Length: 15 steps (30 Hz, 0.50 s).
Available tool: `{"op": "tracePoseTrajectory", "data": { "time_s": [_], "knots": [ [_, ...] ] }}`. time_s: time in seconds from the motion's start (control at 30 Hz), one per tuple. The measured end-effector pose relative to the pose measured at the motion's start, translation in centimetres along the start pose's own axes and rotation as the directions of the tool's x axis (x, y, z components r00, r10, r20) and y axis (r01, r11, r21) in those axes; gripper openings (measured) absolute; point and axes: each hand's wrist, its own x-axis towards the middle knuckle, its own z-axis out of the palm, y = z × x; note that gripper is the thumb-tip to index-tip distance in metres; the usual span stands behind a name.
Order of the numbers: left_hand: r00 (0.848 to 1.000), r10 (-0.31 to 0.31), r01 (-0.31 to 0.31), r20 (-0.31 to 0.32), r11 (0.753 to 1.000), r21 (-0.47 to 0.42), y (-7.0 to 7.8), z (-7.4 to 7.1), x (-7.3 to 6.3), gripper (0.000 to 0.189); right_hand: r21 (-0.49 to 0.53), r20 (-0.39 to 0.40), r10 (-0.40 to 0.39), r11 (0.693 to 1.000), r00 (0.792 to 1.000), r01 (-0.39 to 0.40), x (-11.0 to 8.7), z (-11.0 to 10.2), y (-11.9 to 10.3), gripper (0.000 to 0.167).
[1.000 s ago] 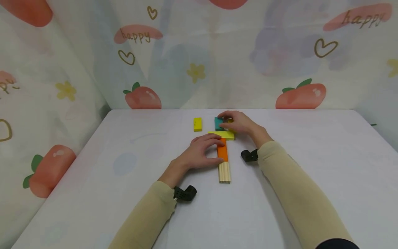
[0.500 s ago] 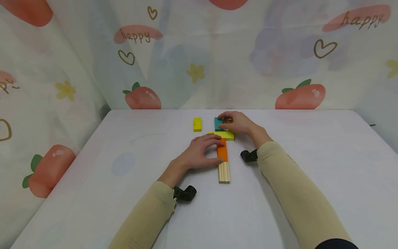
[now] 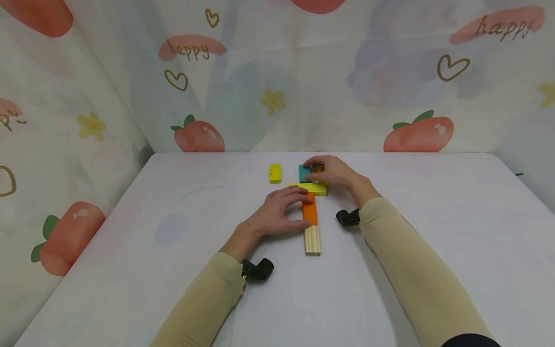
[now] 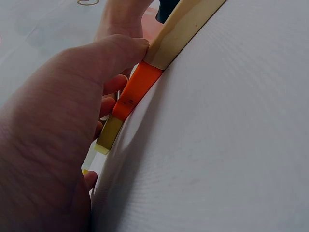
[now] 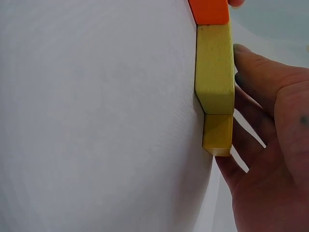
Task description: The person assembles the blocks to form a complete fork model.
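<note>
Blocks lie in a joined arrangement on the white table. My left hand [image 3: 281, 210] spans an orange block [image 3: 310, 212], thumb at its near end and fingertips at its far end. A plain wooden block [image 3: 312, 241] adjoins it on the near side. Beyond the orange one, a pale yellow block [image 3: 318, 189] lies crosswise. My right hand [image 3: 338, 172] holds a teal block [image 3: 304, 173] between thumb and fingertips, just behind the crosswise block. Under that hand, a darker yellow block [image 5: 217, 133] is partly covered. In the right wrist view, the teal block is hidden.
A separate yellow block [image 3: 275, 173] lies to the left of the teal one. The white table [image 3: 433, 231] ends at a patterned cloth backdrop [image 3: 321, 96] at the back and another cloth side [image 3: 52, 168] at the left. Each wrist wears a black camera [image 3: 348, 218].
</note>
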Motion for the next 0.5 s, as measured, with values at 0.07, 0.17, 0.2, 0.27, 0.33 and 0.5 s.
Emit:
{"op": "tracePoseTrajectory", "data": {
  "time_s": [0.07, 0.17, 0.2, 0.27, 0.33, 0.5],
  "knots": [
    [1.000, 0.000, 0.000, 0.000, 1.000, 0.000, 0.02, -0.01, -0.01, 0.048, 0.001, 0.002, 0.000, 1.000, 1.000, 0.000, -0.10, -0.03, -0.05, 0.046],
    [1.000, -0.004, 0.004, 0.001, 1.000, -0.002, 0.05, -0.02, -0.05, 0.048, 0.007, 0.003, -0.002, 1.000, 1.000, 0.002, -0.24, -0.07, -0.15, 0.046],
    [1.000, -0.006, 0.006, 0.001, 1.000, -0.002, 0.08, -0.05, -0.06, 0.048, 0.007, 0.002, -0.002, 1.000, 1.000, 0.002, -0.26, -0.06, -0.17, 0.046],
    [1.000, -0.009, 0.009, 0.001, 1.000, -0.003, 0.15, -0.10, -0.09, 0.048, 0.006, 0.000, 0.000, 1.000, 1.000, 0.000, -0.27, -0.04, -0.18, 0.046],
    [1.000, -0.012, 0.012, 0.001, 1.000, -0.004, 0.19, -0.13, -0.09, 0.048, 0.004, -0.003, 0.002, 1.000, 1.000, -0.002, -0.26, -0.01, -0.17, 0.046],
    [1.000, -0.013, 0.013, 0.004, 1.000, -0.001, 0.21, -0.11, -0.04, 0.048, -0.002, -0.004, 0.002, 1.000, 1.000, -0.002, -0.34, 0.03, -0.19, 0.046]
  ]
}}
